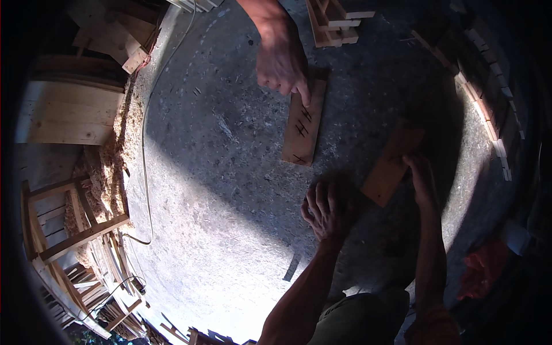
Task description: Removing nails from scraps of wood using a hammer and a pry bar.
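Note:
A flat wooden board [392,167] is tilted in shadow on the right. My right hand [421,177] grips its right edge, the fingers partly hidden in the dark. To the left of that board, my left hand [326,208] is palm down with bent, spread fingers and nothing visible in it; what lies beneath it is too dark to make out. Further off, a second wooden board [300,144] with dark pen strokes lies on the concrete floor. Another person's hand [283,64] reaches in from the top, its index finger touching that board near the marks.
Wooden frames [80,238] and sawdust [115,161] line the left side. A cable [145,190] runs along the floor there. Wood pieces [330,37] stand at the top, and a row of stacked slats [483,112] curves along the right. Red plastic [483,267] lies lower right.

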`<state>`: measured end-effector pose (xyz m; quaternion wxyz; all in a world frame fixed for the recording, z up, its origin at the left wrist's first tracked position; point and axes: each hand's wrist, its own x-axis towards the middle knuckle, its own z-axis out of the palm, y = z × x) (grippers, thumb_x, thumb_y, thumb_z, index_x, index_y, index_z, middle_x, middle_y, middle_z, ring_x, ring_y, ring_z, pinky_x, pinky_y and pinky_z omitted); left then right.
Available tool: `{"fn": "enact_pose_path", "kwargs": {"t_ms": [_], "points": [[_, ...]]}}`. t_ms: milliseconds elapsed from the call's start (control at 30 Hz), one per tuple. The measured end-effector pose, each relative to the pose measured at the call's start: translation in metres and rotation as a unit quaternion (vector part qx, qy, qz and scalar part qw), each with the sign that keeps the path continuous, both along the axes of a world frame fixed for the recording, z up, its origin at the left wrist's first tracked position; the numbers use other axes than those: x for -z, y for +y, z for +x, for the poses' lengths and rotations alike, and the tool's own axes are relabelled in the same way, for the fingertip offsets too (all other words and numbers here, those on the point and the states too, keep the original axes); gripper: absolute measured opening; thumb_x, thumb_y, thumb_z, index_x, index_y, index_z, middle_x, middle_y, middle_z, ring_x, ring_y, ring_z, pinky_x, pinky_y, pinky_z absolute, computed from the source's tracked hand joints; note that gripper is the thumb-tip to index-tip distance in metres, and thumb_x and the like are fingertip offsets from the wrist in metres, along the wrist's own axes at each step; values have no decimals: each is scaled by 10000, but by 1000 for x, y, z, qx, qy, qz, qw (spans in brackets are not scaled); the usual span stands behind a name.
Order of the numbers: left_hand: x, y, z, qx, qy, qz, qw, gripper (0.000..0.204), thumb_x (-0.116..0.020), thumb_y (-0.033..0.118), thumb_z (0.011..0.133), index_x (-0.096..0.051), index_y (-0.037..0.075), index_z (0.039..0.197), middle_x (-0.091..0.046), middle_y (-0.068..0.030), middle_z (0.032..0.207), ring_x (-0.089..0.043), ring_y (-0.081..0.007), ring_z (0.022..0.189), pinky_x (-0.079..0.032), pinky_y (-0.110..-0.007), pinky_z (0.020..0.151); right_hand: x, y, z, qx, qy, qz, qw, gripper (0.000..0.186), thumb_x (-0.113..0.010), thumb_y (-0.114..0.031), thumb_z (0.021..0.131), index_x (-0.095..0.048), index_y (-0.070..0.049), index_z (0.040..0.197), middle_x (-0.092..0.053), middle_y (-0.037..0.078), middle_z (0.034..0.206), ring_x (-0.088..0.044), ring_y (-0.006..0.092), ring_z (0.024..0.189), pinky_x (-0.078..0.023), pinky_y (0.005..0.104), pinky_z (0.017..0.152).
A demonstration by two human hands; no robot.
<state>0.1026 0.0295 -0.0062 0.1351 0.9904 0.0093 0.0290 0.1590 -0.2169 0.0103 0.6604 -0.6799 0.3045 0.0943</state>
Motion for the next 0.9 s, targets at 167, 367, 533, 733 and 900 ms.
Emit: {"fn": "enact_pose_path", "kwargs": {"t_ms": [167,367,533,733,900], "points": [[-1,6,1,-2,-11,5,1000,696,-626,511,875,-410,151,1429,-412,-105,1397,-368,-320,1347,-260,-529,1061,-24,25,24,-77,101,-340,932,413,-666,-314,941,-596,16,1180,-634,105,931,-625,218,891,-506,328,749],[-3,8,3,1,-12,0,1000,674,-632,497,871,-422,158,1413,-425,-97,1405,-390,-320,1335,-271,-534,1041,-57,114,51,-88,-170,-354,916,440,-718,-234,897,-578,-29,1260,-600,157,1135,-622,277,989,-518,386,829],[-2,5,-1,15,29,4,999,826,-647,484,853,-291,80,1480,-308,-134,1447,-275,-336,1399,-198,-560,1085,-37,190,84,-234,-235,-330,884,548,-724,-257,879,-528,-50,1347,-575,168,1099,-615,308,946,-532,407,784],[7,7,-11,18,63,7,998,870,-613,484,871,-222,54,1518,-272,-174,1462,-193,-376,1433,-144,-602,1104,-18,208,89,-215,-257,-388,858,695,-720,-248,888,-397,-105,1487,-574,183,1062,-623,318,940,-538,419,779],[9,10,-17,34,85,6,996,876,-590,483,879,-196,39,1524,-245,-202,1484,-173,-400,1440,-148,-613,1104,-21,213,85,-211,-236,-370,873,758,-728,-313,880,-362,-62,1495,-563,233,1093,-617,364,953,-536,437,803]]}}
